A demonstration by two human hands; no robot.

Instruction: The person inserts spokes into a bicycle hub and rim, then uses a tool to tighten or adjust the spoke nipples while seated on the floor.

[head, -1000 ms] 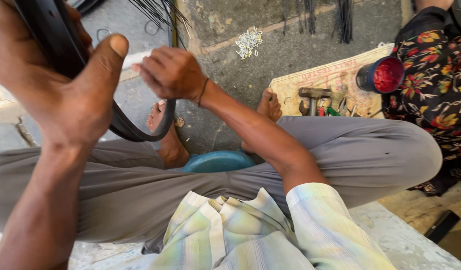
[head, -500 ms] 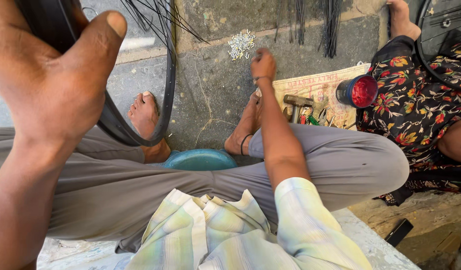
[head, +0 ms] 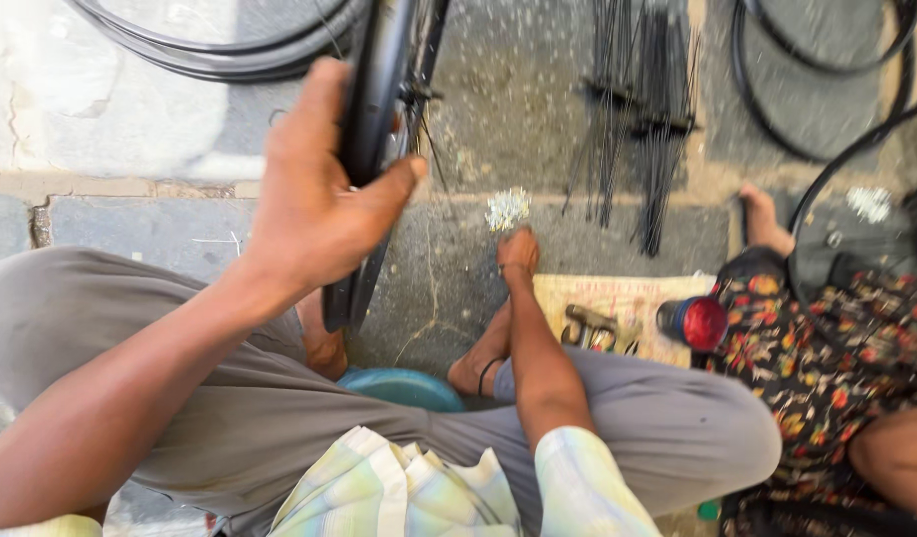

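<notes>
My left hand (head: 314, 204) grips a black bicycle wheel rim (head: 379, 109) that stands upright in front of my knees, with thin spokes hanging from it. My right hand (head: 518, 249) is stretched forward and down on the stone ground, its fingers bunched at a small pile of shiny metal bits (head: 506, 207). Whether the fingers hold any of them is hidden. I sit cross-legged in grey trousers, my bare feet beside a blue bowl (head: 404, 388).
Bundles of black spokes (head: 638, 109) lie ahead on the pavement. Black tyres or rims (head: 220, 45) lie at the top left and top right. A cardboard sheet (head: 618, 298) bears tools (head: 593, 328) and a red-capped can (head: 695, 323). Another person in flowered cloth (head: 826, 358) sits at the right.
My right hand left the rim and reached forward to the pile of metal bits. The view tilted forward, and the rim in my left hand now stands more upright.
</notes>
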